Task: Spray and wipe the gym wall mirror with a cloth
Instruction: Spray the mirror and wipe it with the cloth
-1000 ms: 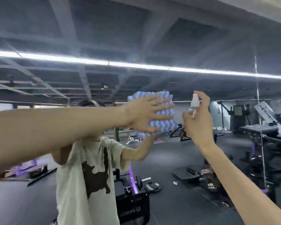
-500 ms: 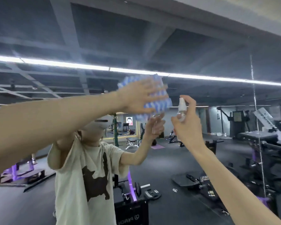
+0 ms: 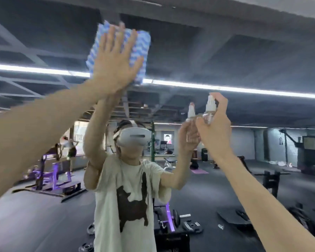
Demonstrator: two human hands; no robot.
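Observation:
The wall mirror [image 3: 225, 51] fills the view and reflects the gym and me. My left hand [image 3: 115, 64] is raised high, fingers spread, pressing a blue-and-white striped cloth [image 3: 140, 46] flat against the glass. My right hand [image 3: 215, 120] is held up to the right and lower, gripping a small clear spray bottle [image 3: 209, 110] with a white nozzle close to the mirror. The bottle's reflection shows just left of it.
In the reflection are a person in a cream T-shirt [image 3: 127, 197] with a white headset, purple gym machines [image 3: 49, 175] at the left, weight plates on the dark floor [image 3: 198, 224], and black machines [image 3: 309, 153] at the right. A light strip [image 3: 225, 88] crosses the ceiling.
My left hand has slid the cloth upward on the mirror, from about head height to well above the light strip. My right hand with the bottle stayed near the glass.

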